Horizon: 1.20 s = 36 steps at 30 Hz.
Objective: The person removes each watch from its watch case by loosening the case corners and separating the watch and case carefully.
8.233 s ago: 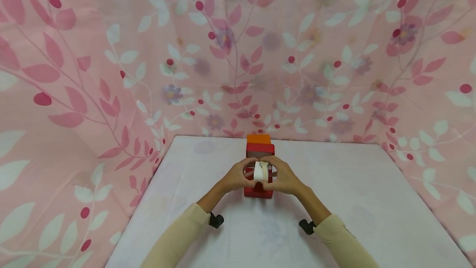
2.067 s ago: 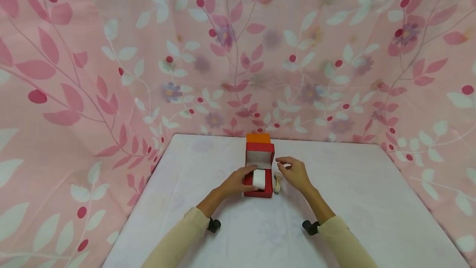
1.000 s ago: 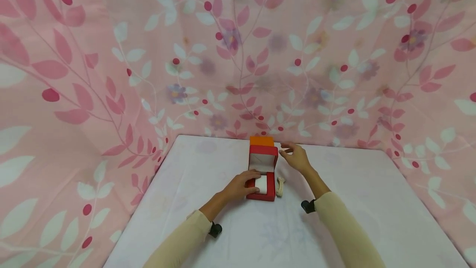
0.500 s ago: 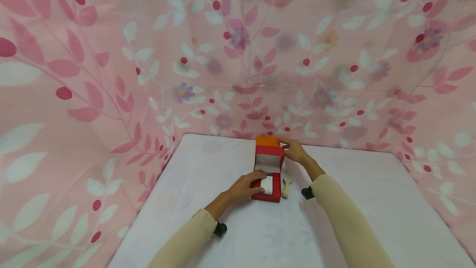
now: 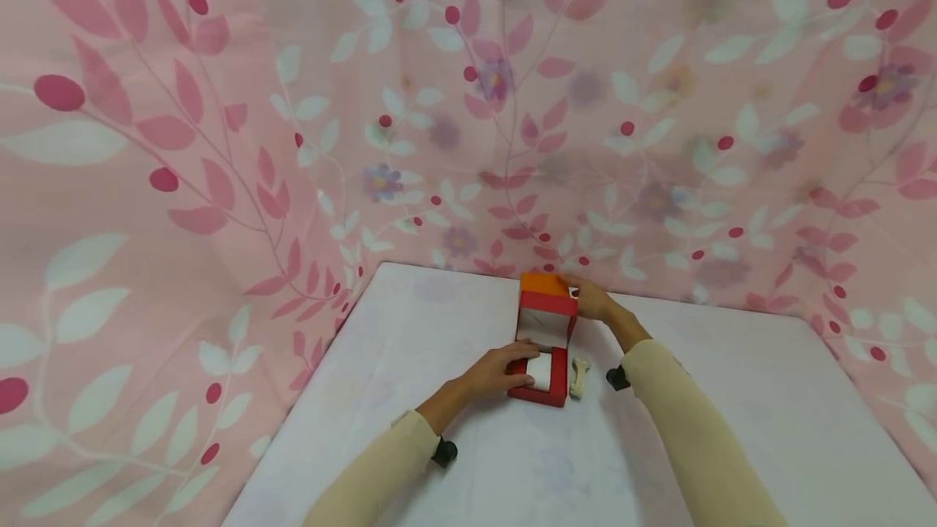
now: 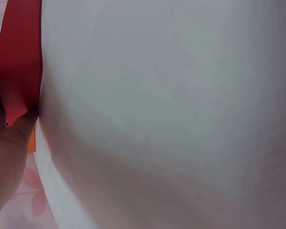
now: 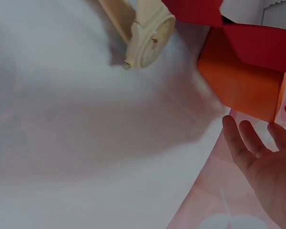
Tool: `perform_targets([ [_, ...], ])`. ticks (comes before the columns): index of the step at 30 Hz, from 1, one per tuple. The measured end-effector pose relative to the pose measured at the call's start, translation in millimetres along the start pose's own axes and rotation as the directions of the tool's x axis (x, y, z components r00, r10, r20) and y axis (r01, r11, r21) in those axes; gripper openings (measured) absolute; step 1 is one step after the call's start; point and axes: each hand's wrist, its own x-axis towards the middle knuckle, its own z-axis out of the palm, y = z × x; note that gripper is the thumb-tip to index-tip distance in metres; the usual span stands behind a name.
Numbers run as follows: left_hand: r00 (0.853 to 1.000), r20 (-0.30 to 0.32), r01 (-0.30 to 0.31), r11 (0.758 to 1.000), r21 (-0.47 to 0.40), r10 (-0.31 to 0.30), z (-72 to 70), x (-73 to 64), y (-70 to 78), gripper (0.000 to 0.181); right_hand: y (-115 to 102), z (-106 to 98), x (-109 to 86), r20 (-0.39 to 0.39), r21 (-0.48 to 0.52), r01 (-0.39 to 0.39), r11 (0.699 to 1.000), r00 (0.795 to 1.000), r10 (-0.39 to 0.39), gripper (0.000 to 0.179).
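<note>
In the head view, your left grip (image 5: 492, 373) holds the red box (image 5: 559, 376) by its left side, fingers and thumb spread over the near half. The white cushion (image 5: 542, 369) sits inside the box, just beside your left fingertips. The box's red lid (image 5: 549, 302) stands raised on the far side of that hand. To the right of the box, apart from both hands, the cream watch (image 5: 579, 378) lies on the bench (image 5: 432, 332), nearer you than your right grip (image 5: 593, 300). Your right grip is wide, its fingers at the right end of the orange box (image 5: 543, 283), which stands behind the raised lid.

In the left wrist view, your left fingers and palm lie against the red box, with a sliver of the orange box just past them.

In the right wrist view, your right fingers are straight and slightly parted, one fingertip right at the orange box's edge; you cannot tell whether it presses. The watch is well apart from that grip, its round dial showing.
</note>
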Motion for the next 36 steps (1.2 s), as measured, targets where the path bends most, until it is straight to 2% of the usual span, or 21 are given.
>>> perform_targets([
  [6, 1.000, 0.013, -0.027, 1.000, 0.013, 0.027, 1.2, 0.1, 4.4, 0.055, 3.0, -3.1, -0.8, 0.012, -0.117, 0.077, 0.990, 0.997, -0.076, 0.076],
  [9, 0.999, 0.016, -0.044, 0.999, 0.016, 0.044, 2.4, 0.2, 6.2, 0.055, 7.4, -2.7, -1.9, -0.003, -0.163, 0.119, 0.980, 0.993, -0.121, 0.076],
  [11, 0.999, 0.015, -0.048, 0.999, 0.023, 0.048, 3.6, 0.2, 6.6, 0.055, 9.5, -2.5, -2.8, -0.023, -0.191, 0.119, 0.974, 0.992, -0.125, 0.077],
  [19, 0.999, 0.015, -0.032, 0.999, 0.033, 0.032, 8.4, 2.0, 4.0, 0.055, 14.4, -3.1, -4.5, -0.073, -0.231, 0.049, 0.972, 0.995, -0.067, 0.085],
  [26, 0.999, 0.021, -0.049, 0.999, 0.019, 0.049, 12.0, 2.2, 0.8, 0.054, 26.6, -6.6, -12.9, -0.080, -0.135, 0.017, 0.991, 0.996, -0.028, 0.088],
  [31, 1.000, 0.009, -0.028, 0.999, 0.024, 0.028, 9.6, -0.6, -1.3, 0.054, 36.2, -17.9, -24.7, -0.062, -0.130, -0.048, 0.990, 0.997, 0.041, 0.098],
  [36, 1.000, -0.013, -0.008, 1.000, 0.029, 0.009, 0.9, -0.4, -1.4, 0.053, 43.1, -34.5, -36.3, -0.051, -0.139, -0.079, 0.987, 0.996, 0.073, 0.102],
])
